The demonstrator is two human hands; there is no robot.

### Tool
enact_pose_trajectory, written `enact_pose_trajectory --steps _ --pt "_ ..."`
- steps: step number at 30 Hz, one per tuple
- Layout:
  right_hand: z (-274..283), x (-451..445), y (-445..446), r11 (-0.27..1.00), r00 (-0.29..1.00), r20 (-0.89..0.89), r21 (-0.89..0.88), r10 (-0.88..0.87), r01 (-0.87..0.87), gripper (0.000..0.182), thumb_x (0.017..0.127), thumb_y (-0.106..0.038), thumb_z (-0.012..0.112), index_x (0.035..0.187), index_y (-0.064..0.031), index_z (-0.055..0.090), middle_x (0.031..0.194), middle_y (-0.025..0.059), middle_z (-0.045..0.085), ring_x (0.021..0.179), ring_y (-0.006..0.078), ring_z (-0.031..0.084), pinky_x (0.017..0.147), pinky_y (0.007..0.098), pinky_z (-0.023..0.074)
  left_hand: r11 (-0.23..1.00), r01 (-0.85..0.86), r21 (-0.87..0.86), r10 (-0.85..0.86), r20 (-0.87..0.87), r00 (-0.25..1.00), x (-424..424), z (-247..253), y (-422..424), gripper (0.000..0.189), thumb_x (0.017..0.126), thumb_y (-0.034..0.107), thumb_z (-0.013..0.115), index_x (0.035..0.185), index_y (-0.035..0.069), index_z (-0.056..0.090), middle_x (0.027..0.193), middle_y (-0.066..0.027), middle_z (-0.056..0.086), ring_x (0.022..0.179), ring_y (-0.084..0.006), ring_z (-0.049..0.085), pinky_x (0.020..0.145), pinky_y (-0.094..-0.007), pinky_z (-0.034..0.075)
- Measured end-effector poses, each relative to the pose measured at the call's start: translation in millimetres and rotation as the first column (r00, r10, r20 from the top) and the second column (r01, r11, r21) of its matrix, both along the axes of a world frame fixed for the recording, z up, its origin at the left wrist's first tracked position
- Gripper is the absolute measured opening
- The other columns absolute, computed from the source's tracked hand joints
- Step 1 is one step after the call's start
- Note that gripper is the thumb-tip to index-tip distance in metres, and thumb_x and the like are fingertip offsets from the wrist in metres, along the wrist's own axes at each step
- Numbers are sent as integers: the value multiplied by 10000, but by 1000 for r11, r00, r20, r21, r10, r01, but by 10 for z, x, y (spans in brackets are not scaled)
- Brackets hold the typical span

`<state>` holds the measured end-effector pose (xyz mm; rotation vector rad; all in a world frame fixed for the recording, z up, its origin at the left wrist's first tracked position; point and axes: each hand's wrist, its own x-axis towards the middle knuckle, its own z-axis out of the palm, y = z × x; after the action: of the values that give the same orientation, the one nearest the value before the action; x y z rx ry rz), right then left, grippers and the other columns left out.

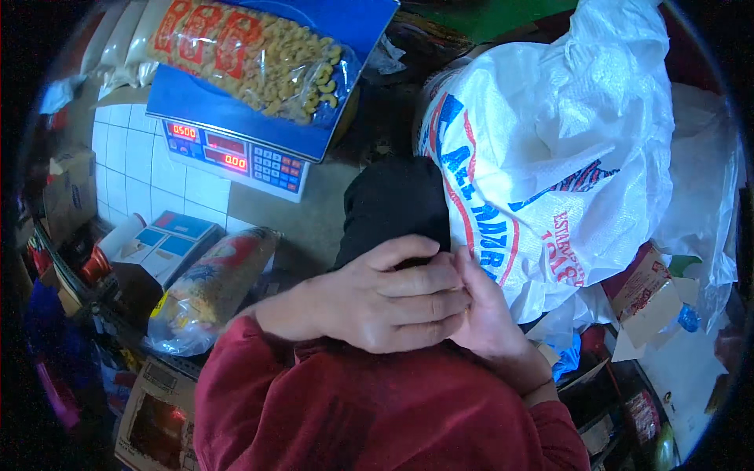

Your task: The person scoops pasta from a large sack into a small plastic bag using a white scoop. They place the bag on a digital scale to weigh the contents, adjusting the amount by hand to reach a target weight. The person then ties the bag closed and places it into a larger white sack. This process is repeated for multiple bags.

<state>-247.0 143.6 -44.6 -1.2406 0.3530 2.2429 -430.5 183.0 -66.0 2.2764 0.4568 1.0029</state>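
My left hand (pixel 406 300) lies across my right hand (pixel 486 306) in front of my belly, palm against palm, and its fingers hide most of the other palm. Nothing shows between them, though the inner side is covered. Just beyond them is my knee in black cloth (pixel 394 206). To the right stands a big white woven plastic sack (pixel 554 159) with red and blue print. At the upper left, a clear bag of elbow macaroni (pixel 265 59) lies on the blue platform of a digital scale (pixel 235 159) with lit red digits.
Left of me lie another filled plastic bag (pixel 218 282) and a blue and white box (pixel 171 247). White filled bags (pixel 126 41) stand at the top left. A cardboard box (pixel 159 412) is at the lower left, and an opened carton (pixel 645 294) is right of the sack.
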Motion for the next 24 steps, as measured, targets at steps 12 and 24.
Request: enact_pose_trajectory --steps 12,24 --pt "-182 850 464 838 965 83 519 -248 171 438 949 -434 465 1099 -25 511 562 20 430 428 113 375 404 258 303 70 -234 -970 285 -206 936 265 -1675 981 401 936 282 501 1243 28 541 1115 -82 587 1012 -176 522 905 -308 410" --pt "-338 1135 395 754 864 -160 429 -478 497 421 988 -441 308 787 -101 454 538 -3 362 414 111 321 643 417 476 699 -535 -475 228 -561 796 920 -4471 1350 443 913 182 426 1323 12 441 1332 -264 434 1257 -394 400 1070 -427 316"
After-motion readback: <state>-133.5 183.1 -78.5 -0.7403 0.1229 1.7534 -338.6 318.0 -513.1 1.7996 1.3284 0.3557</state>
